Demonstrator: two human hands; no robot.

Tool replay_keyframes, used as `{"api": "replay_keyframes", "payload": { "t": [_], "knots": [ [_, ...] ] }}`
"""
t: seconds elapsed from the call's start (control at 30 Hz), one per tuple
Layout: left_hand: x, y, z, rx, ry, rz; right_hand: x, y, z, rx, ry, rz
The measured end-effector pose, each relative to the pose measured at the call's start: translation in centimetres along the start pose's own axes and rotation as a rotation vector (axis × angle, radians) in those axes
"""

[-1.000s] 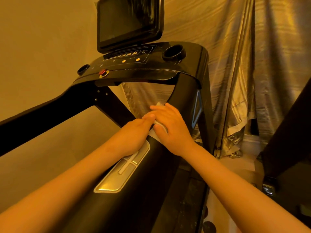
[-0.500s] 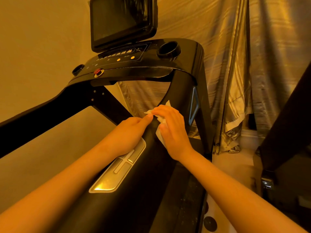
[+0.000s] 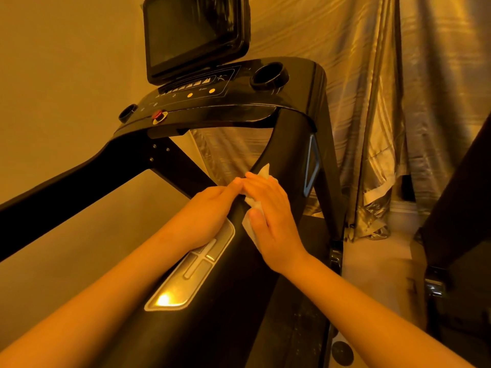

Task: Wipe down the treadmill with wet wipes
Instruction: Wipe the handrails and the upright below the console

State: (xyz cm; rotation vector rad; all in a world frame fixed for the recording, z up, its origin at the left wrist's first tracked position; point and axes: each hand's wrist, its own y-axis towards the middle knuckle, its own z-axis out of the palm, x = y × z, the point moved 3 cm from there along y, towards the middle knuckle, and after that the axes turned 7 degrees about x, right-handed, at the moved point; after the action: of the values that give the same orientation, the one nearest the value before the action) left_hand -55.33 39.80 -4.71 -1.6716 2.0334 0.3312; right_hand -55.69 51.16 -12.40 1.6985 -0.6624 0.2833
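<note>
The right hand lies nearly flat on the treadmill's right handrail. Its fingers are stretched out and close together, pressing a white wet wipe against the black surface. The thumb rests on the wipe at the hand's 9 o'clock side. A crumpled corner of the wipe pokes out past the fingertips toward 12 o'clock, and another fold shows below the thumb at about 7 o'clock. Nothing is clenched here; the palm and fingers simply bear down.

The left hand sits just beside it at 9 o'clock, resting on the rail over the upper end of the silver sensor plate. Its index finger reaches out and meets the right fingertips at the wipe's edge. The other fingers drop out of sight over the rail's far side, so I cannot tell whether this hand pinches the wipe or merely touches it.

From the hands, the console stands at 12 o'clock, with its dark screen at 11 o'clock and a shiny curtain at 2 o'clock.
</note>
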Motion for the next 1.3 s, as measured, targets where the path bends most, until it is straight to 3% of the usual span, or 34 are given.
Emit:
{"api": "replay_keyframes", "payload": {
  "t": [0.2, 0.4, 0.6, 0.83, 1.0, 1.17, 1.3],
  "knots": [
    [-0.4, -0.5, -0.1, 0.045, -0.038, 0.013, -1.5, 0.8, -0.8, 0.086, -0.003, -0.022],
    [-0.6, -1.8, -0.2, 0.130, -0.064, -0.043, -1.0, -0.2, -0.2, -0.025, 0.037, 0.135],
    [-0.4, -2.6, 0.0, 0.132, -0.210, -0.011, -0.2, -2.3, 0.4, -0.012, 0.055, 0.063],
    [-0.5, -2.2, 0.4, 0.092, -0.295, -0.054, -0.8, -3.6, 1.7, -0.142, 0.211, 0.458],
    [-0.1, -2.5, 0.2, 0.100, -0.319, -0.064, -1.3, -4.1, 1.9, -0.126, 0.202, 0.407],
    [-0.8, -3.2, 0.0, 0.126, -0.274, -0.039, -5.3, -2.1, 0.9, -0.188, 0.280, 0.701],
    [-0.5, -2.8, 0.3, 0.117, -0.285, -0.067, -2.2, -4.8, 2.3, -0.166, 0.305, 0.638]
  ]
}}
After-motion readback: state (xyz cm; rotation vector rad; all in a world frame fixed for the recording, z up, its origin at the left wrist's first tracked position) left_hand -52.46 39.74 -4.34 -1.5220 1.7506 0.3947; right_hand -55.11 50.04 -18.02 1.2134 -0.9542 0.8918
